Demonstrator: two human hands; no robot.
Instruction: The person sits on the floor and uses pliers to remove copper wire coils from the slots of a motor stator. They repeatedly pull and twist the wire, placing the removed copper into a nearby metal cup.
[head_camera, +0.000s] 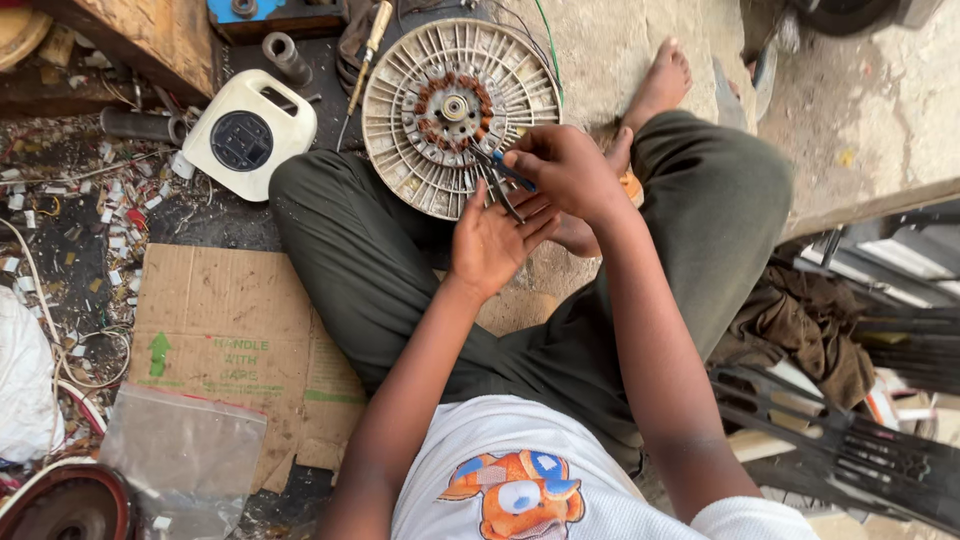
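Head view. You sit cross-legged on the concrete floor (620, 40) with a round white motor stator (458, 115), its copper windings ringed about a central hub, lying flat just beyond your knees. Your right hand (565, 170) is closed around the blue handles of a pair of pliers (500, 172), whose tips reach the windings on the near side of the hub. Your left hand (492, 240) lies just below it, palm up and fingers loosely spread, touching the lower ends of the pliers and the near rim of the stator.

Surroundings: a screwdriver with a wooden handle (365, 55) lies just beside the stator's left rim; further left sits a white cord reel (248, 130) with a dark centre, and above it a grey metal cylinder (287, 57). A flattened cardboard sheet (225, 340) lies beside your left thigh, a clear plastic bag (180, 455) over its near corner. Cut wire scraps (70, 210) litter the floor at left. Black plastic grilles (850, 450) and a brown rag (815, 320) lie at right.

Hard to make out: the plier tips are hidden among the windings, and what they grip cannot be told
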